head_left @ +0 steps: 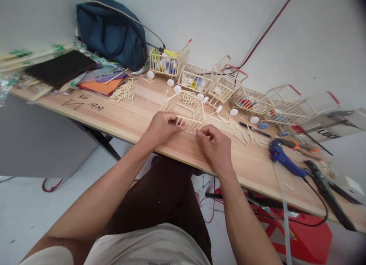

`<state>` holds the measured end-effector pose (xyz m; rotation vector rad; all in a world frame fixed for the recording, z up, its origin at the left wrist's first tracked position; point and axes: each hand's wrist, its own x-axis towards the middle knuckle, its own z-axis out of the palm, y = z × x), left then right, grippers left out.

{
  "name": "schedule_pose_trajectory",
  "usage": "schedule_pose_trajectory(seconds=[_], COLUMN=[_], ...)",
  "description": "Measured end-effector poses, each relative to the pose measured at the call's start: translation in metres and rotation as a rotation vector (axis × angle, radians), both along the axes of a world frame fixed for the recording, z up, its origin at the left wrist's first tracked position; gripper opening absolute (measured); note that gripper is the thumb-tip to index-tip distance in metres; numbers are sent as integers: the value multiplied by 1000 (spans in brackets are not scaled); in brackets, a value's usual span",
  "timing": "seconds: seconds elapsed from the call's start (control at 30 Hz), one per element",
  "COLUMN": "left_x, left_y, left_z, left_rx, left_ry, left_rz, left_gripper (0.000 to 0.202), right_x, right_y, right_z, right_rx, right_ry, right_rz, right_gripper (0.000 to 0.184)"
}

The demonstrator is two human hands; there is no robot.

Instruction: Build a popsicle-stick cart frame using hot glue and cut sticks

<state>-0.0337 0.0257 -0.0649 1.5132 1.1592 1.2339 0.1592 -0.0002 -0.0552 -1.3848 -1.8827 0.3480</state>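
Observation:
A small open cart frame made of thin wooden sticks (187,109) stands on the wooden table (137,116) in front of me. My left hand (163,126) is closed, its fingers pinching the near left side of the frame's slatted panel. My right hand (215,146) is closed at the panel's near right corner, fingertips pressed together on or beside a stick. Both hands rest on the table near its front edge.
Several finished stick carts (197,77) line the wall. Loose sticks (123,93), white bottle caps (170,82), a blue glue gun (283,158), orange pliers (300,146), a navy bag (114,31) and coloured paper (103,84) lie around. A red crate (303,234) sits below.

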Motion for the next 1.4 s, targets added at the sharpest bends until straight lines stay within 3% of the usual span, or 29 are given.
schedule_pose_trajectory(seconds=[0.37,0.53,1.03,1.4], left_x=[2,2,3,6], left_y=[0,0,3,4], left_z=[-2,0,-2,0], left_rx=[-22,-34,-41,-39], left_ry=[-42,-66,-122,-37], left_rz=[9,-3,-35,-51], left_gripper=[20,23,21,19], right_x=[0,-3,-1,8], right_y=[0,0,0,1], right_z=[4,2,3,-1], right_rx=[-2,41,97,125], right_ry=[-2,25,-29,6], right_rz=[-26,-55,17,34], right_gripper=[20,14,14,11])
